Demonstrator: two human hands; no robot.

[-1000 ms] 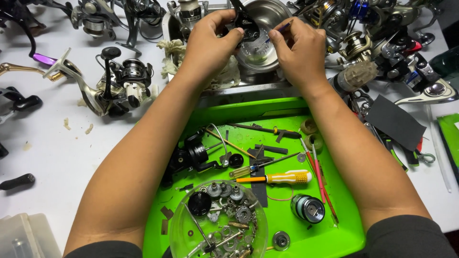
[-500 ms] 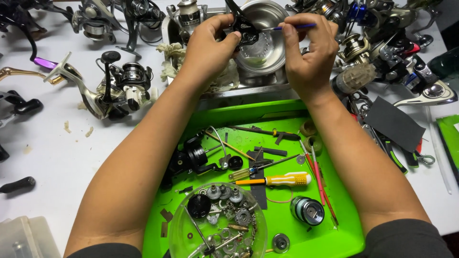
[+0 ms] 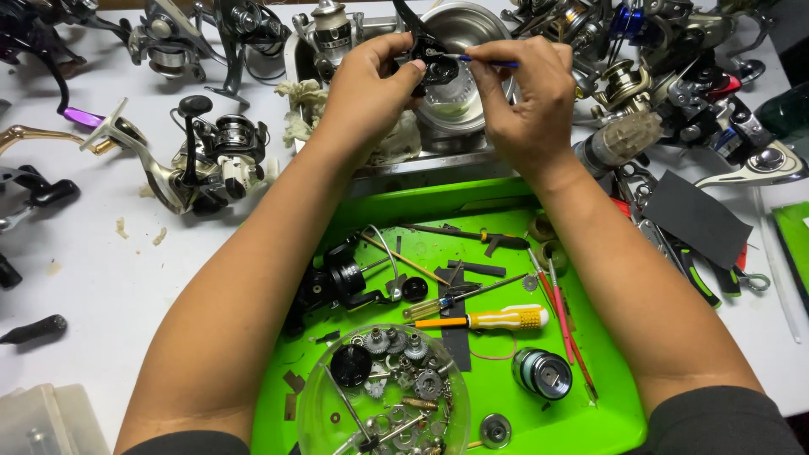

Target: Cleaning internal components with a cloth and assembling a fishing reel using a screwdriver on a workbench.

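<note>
My left hand [image 3: 364, 84] grips a black fishing reel body [image 3: 434, 63] held up over a round metal bowl [image 3: 459, 50]. My right hand [image 3: 527, 93] pinches a thin blue-handled tool [image 3: 489, 61] whose tip touches the reel body. Both hands are at the far middle of the table, above a metal tray [image 3: 404, 164]. Close to me lies a green tray [image 3: 590, 354] with a partly stripped black reel [image 3: 341, 282], a yellow-handled screwdriver [image 3: 497, 318], a metal spool [image 3: 542, 372] and a clear round dish [image 3: 316, 404] of several small gears and parts.
Several fishing reels crowd the white table: a silver and black one [image 3: 211, 156] at the left, more along the back and right. A dark grey sheet [image 3: 695, 219] and pliers [image 3: 691, 265] lie at the right. A clear plastic box [image 3: 42, 421] sits at the near left corner.
My right hand has shifted left and up, bringing the blue tool's tip onto the reel body. My left hand has kept its grip and barely moved.
</note>
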